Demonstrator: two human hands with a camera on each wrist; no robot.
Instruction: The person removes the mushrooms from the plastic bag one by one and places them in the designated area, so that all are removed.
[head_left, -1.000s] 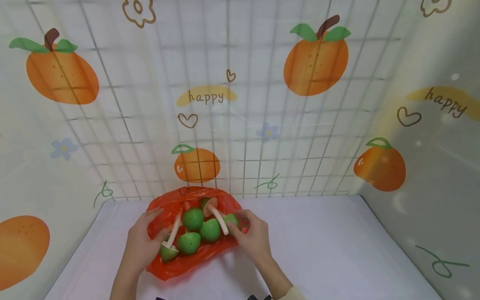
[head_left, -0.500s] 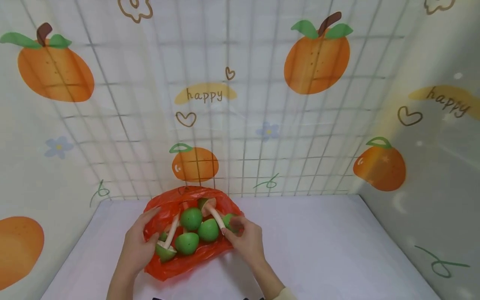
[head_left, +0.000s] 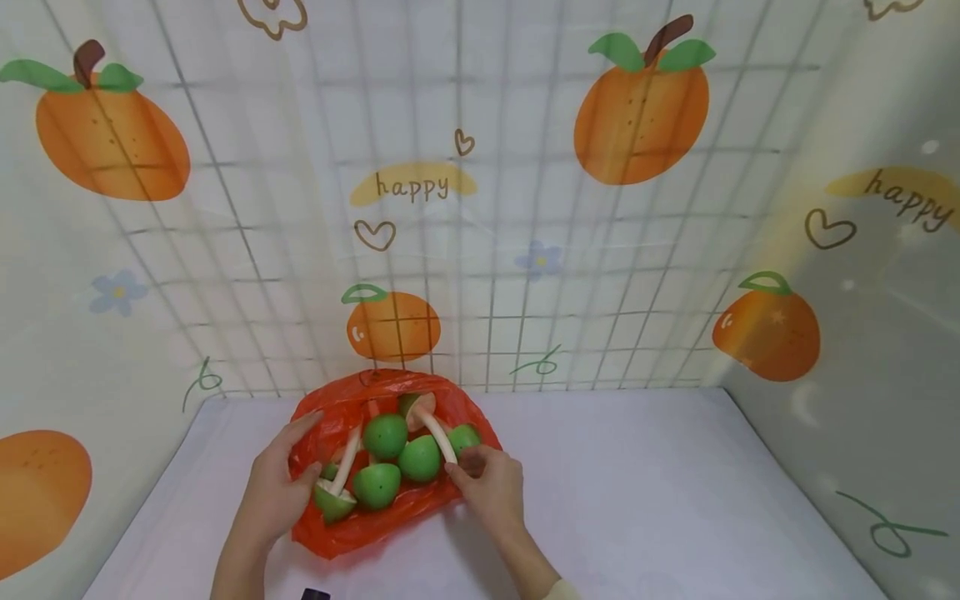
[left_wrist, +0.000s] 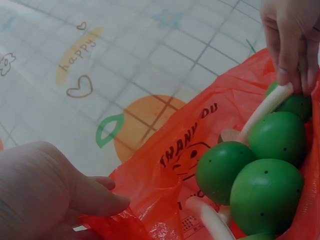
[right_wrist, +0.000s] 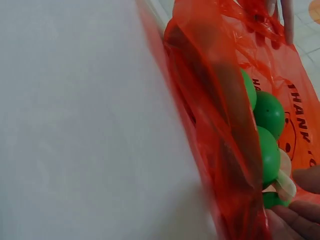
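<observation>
Bag [head_left: 330, 537], thin red plastic: rests on the desk [head_left: 637, 492] near its back edge, mouth spread wide. In the left wrist view I read "THANK" printed on it.

Contents: green-capped mushrooms [head_left: 377, 486], several, full count hidden by folds and overlap. All that I see lie in the bag, heaped, many domes upward; I judge that the slumped film cups them and checks rolling.

Long-stemmed mushroom [head_left: 439, 433]: right part of the heap, inside the bag, cap toward the back, pale stem slanting forward across its neighbours. I take the exposed stem as the reason for the hand's place there: a slim shaft suits fingertips better than a smooth dome.

Right grip [head_left: 497, 487], the person's right hand: thumb and fingers drawn near together about that stem's end. I cannot tell whether they pinch it or merely flank it.

Left grip [head_left: 279, 479], the person's left hand: wide, thumb well apart from extended fingers, touching the bag's left side, no mushroom in hold. I judge that it steadies the bag and props the mouth.

Upturned mushroom [head_left: 335, 502]: near the left thumb, cap low, stem leaning up.

Backdrop: pale cloth [head_left: 615, 279], oranges printed.
</observation>
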